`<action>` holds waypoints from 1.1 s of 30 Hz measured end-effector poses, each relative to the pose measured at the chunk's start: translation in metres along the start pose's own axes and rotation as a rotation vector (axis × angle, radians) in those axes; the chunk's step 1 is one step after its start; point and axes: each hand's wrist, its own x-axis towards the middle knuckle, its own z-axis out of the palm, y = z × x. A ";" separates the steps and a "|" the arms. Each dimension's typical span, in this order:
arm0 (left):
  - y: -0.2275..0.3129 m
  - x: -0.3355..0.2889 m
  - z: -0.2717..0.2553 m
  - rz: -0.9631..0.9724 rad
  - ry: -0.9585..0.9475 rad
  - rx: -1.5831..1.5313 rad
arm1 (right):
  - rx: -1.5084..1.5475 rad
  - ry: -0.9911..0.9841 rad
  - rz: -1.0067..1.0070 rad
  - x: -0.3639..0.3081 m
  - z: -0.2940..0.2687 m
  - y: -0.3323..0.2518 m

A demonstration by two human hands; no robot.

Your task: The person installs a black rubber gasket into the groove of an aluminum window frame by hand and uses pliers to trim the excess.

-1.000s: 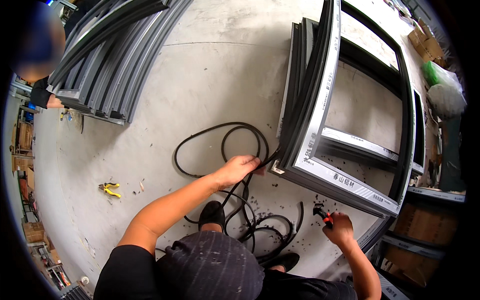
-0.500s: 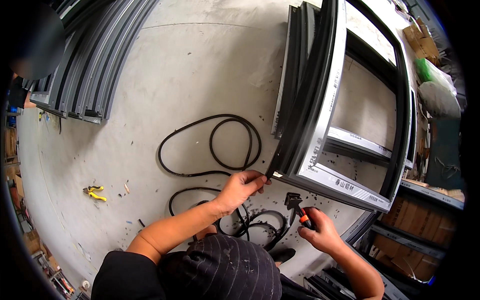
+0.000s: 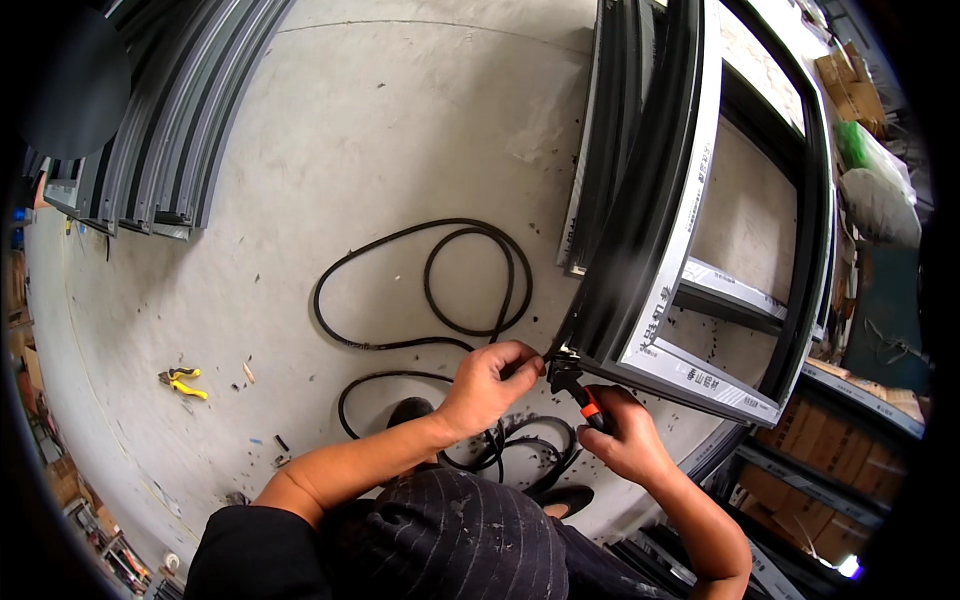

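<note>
At the near left corner of a dark window frame [image 3: 690, 374] with silver printed film, my left hand [image 3: 490, 388] is closed in a pinch on what looks like the end of a black rubber strip. Long loops of this strip [image 3: 458, 220] lie on the floor in front of me and around my feet. My right hand [image 3: 628, 436] grips a hand cutter [image 3: 592, 409] with a black and orange handle. Its black jaws are up against the frame corner, just right of my left fingertips. Whether the jaws enclose the strip is too small to tell.
Yellow-handled pliers [image 3: 185, 384] lie on the floor at left, with small black scraps scattered around. Dark metal profiles [image 3: 170, 130] are stacked at far left. More frames stand behind the near one. Cardboard [image 3: 845, 455] and a rack of profiles are at lower right.
My right hand has moved left and up, bringing the cutter's jaws to the frame corner. My left hand has stayed in its pinch there, and the view has shifted slightly.
</note>
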 end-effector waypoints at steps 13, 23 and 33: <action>0.012 0.003 0.002 0.367 0.097 0.481 | 0.045 0.018 -0.001 0.004 0.004 0.006; 0.017 0.005 0.001 0.464 0.098 0.594 | 0.013 0.008 0.065 0.006 0.003 0.003; 0.016 0.009 -0.001 0.503 0.075 0.624 | -0.033 0.027 0.022 0.006 0.004 0.005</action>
